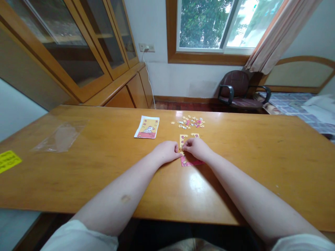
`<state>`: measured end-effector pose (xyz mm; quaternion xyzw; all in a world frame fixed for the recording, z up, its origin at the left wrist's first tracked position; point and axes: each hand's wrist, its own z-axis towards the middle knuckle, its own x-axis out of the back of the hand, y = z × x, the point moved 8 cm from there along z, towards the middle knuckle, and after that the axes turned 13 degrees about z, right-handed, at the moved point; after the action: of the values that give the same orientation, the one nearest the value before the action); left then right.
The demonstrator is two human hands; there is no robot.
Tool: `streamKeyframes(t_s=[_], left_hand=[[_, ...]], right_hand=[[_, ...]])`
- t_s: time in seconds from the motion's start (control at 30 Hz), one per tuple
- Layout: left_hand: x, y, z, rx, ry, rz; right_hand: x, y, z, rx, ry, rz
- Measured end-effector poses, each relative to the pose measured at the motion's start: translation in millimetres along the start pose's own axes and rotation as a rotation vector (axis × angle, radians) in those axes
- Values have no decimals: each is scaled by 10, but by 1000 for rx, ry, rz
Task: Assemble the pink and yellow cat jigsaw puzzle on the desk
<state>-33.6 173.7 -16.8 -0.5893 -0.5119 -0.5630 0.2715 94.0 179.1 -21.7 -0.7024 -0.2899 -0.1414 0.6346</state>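
the partly joined puzzle of thin, flat pieces, yellow above and pink below (186, 163), lay on the glossy orange-brown wooden desk (104, 181), with a gap in its upper edge. the left hand (167, 152) was at its left side, fingers curled and thumb reaching its edge; whether that grip held a piece could not be told. the right hand (197, 148) arched over it, thumb and forefinger brought close together at its left border; fingers hid whether they pinched anything.

good work there called for steadying the border lightly with the left thumb, squaring knob to notch, then pressing straight down, since a sideways push could have slid such light pieces over the smooth varnish.

beyond the puzzle lay a loose scatter of small knobbed yellow, pink and pale pieces (192, 122). to its left was a white-edged printed picture sheet (148, 127); farther left, a crumpled clear plastic bag (61, 136) shone softly.
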Motion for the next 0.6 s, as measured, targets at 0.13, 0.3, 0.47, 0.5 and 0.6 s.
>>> streamKeyframes(t_s=[0.13, 0.3, 0.47, 0.5, 0.6], left_hand=[[-6, 0, 4, -13, 4, 5], [-27, 8, 6, -20, -3, 7], [97, -71, 12, 31, 71, 57], [150, -102, 12, 57, 122, 87], [255, -109, 13, 60, 267, 187]], right_hand=[[-3, -15, 1, -10, 9, -62], [18, -9, -24, -17, 16, -22], [246, 37, -16, 28, 97, 17], [309, 74, -8, 13, 110, 26], [483, 167, 15, -4, 151, 29]])
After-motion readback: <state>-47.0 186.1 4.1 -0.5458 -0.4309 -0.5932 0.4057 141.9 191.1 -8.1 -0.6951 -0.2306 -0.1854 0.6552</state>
